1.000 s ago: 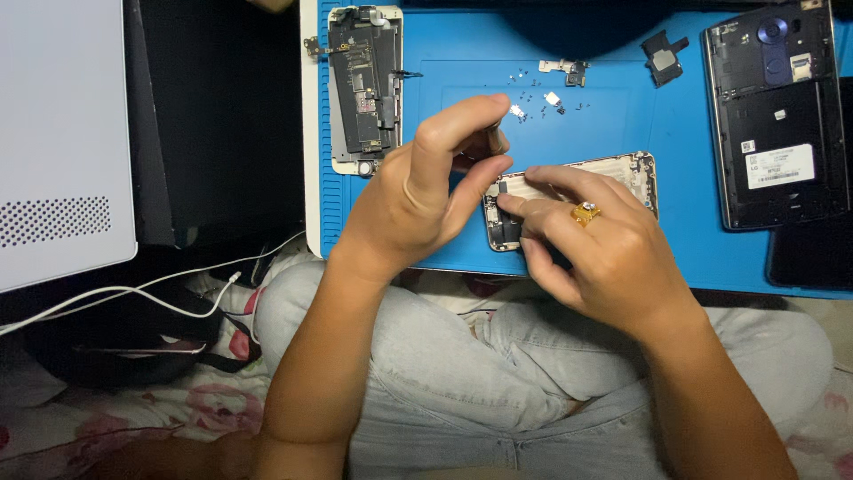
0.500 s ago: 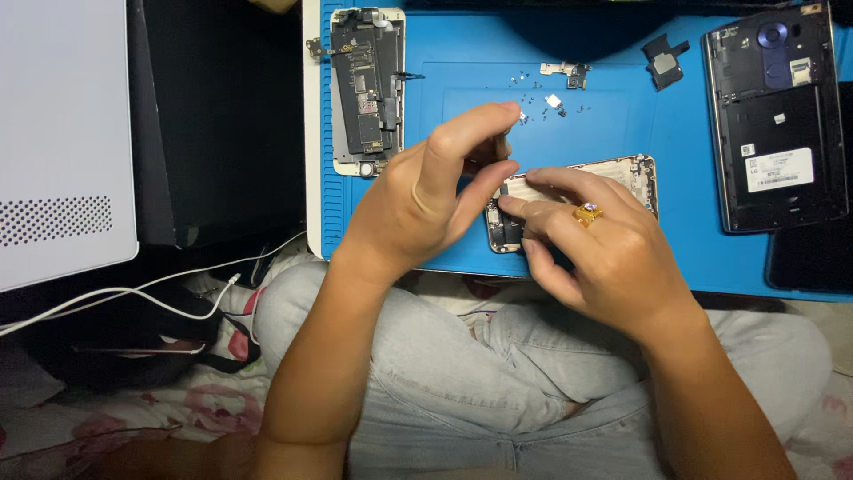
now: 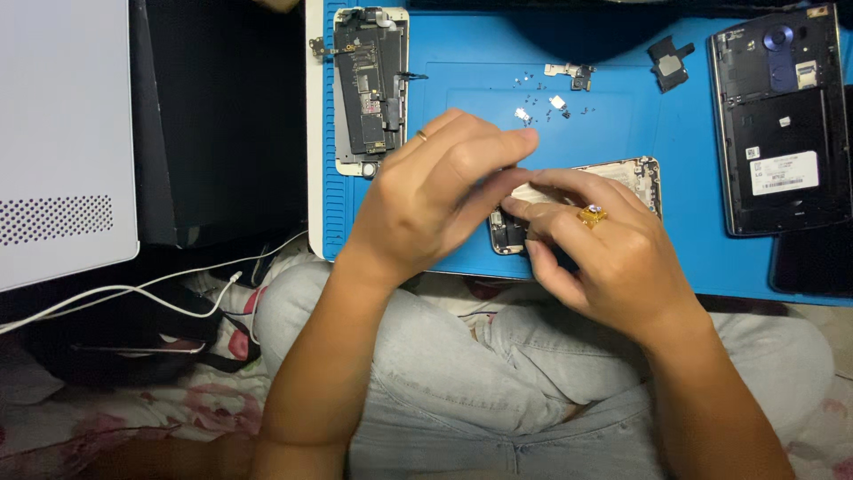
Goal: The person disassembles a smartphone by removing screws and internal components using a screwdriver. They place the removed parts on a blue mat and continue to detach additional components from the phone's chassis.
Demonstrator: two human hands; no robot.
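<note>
Midway: both hands, left hand (image 3: 426,200) and right hand (image 3: 595,253), pinch the gutted pale phone shell (image 3: 613,182); tiny loose screws (image 3: 542,107) lie out on the blue mat (image 3: 693,258).

A blue ridged mat (image 3: 498,53) covers the worktop at the top of the view. To its left stand a dark box-like unit (image 3: 222,124) and a white casing with a perforated grille (image 3: 62,133). Below, white cables (image 3: 133,293) trail over a floral-patterned cloth (image 3: 107,418) in dim, shadowed light.
</note>
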